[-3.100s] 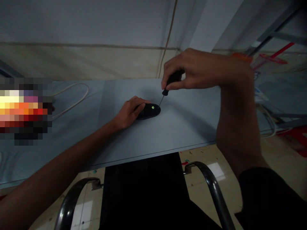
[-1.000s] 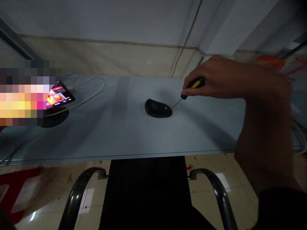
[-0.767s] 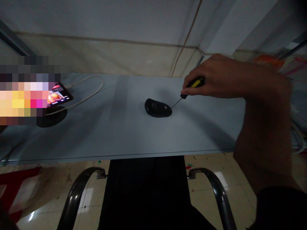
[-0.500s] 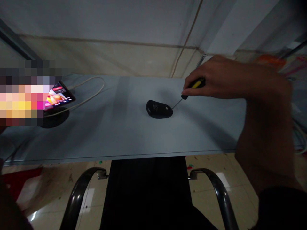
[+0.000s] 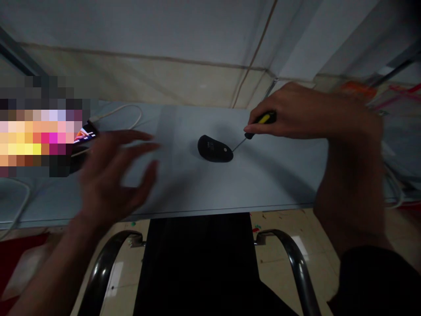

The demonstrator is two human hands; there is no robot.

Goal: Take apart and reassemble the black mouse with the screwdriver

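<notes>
A black computer mouse [image 5: 215,149] lies on the blue-grey table, with print and a small pale dot on its upward face. My right hand [image 5: 283,112] is closed around the black and yellow handle of a screwdriver [image 5: 269,118]. The screwdriver slants down to the left, and its tip meets the mouse's right end. To the left of the mouse my left hand [image 5: 120,169] hangs over the table with fingers apart and nothing in them. It is slightly blurred and does not touch the mouse.
A phone with a lit screen [image 5: 86,133], partly blocked by pixelation, stands at the left with a white cable [image 5: 136,109] behind it. In front of the table is a black chair [image 5: 197,263] with curved armrests. A tiled wall [image 5: 197,83] borders the back.
My left hand has come into view from the left and reaches toward the mouse. My right hand still holds the screwdriver against the mouse's right end. The whole view has shifted slightly.
</notes>
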